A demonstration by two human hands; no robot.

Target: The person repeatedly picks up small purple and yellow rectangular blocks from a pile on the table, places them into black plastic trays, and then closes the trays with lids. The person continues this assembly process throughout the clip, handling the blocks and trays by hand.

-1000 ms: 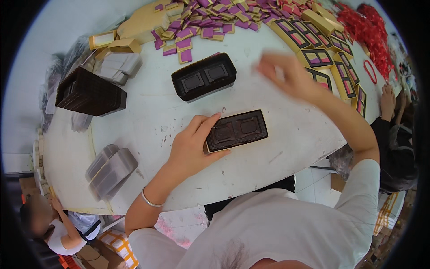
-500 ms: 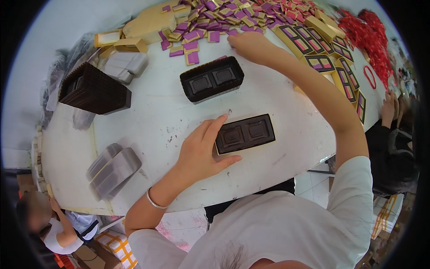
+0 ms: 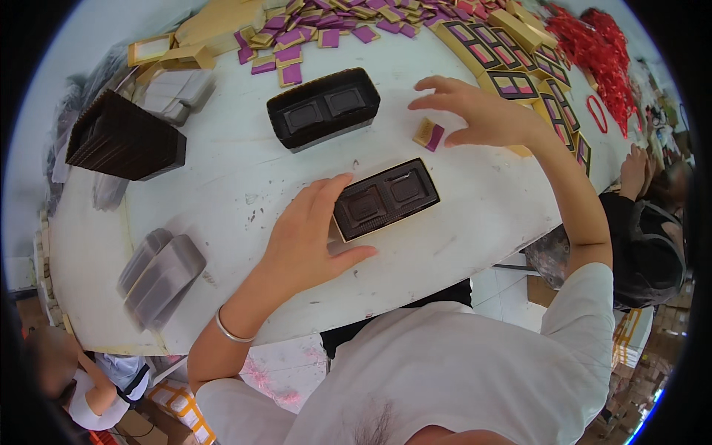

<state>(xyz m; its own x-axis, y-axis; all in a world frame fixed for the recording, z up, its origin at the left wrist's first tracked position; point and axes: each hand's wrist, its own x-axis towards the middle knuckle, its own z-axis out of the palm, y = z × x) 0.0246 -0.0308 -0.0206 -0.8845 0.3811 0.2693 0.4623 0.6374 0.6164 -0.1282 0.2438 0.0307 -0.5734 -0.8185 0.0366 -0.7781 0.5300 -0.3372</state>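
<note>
A box with a dark brown two-compartment tray [image 3: 387,199] in it and a pale gold rim lies on the table before me. Both compartments hold nothing. My left hand [image 3: 302,236] is cupped at its left end, index fingertip at the far corner, thumb stretched out beside the near corner. Beyond the box, my right hand [image 3: 475,115] hovers with fingers spread and nothing gripped. Just left of its thumb is a small gold-and-purple wrapped square [image 3: 429,134]; whether it touches the table I cannot tell. A stack of dark trays [image 3: 324,110] stands farther back.
A heap of purple-and-gold squares [image 3: 348,16] lies at the far edge. Filled gold boxes [image 3: 512,85] stand far right, beside red ribbons [image 3: 604,67]. At left are another dark tray stack [image 3: 126,137] and clear plastic lids [image 3: 163,274]. Other people sit at both sides.
My right hand has come back from the heap toward the box, and a wrapped square now shows by its fingers. The left hand stays at the box. The whole view has shifted slightly.
</note>
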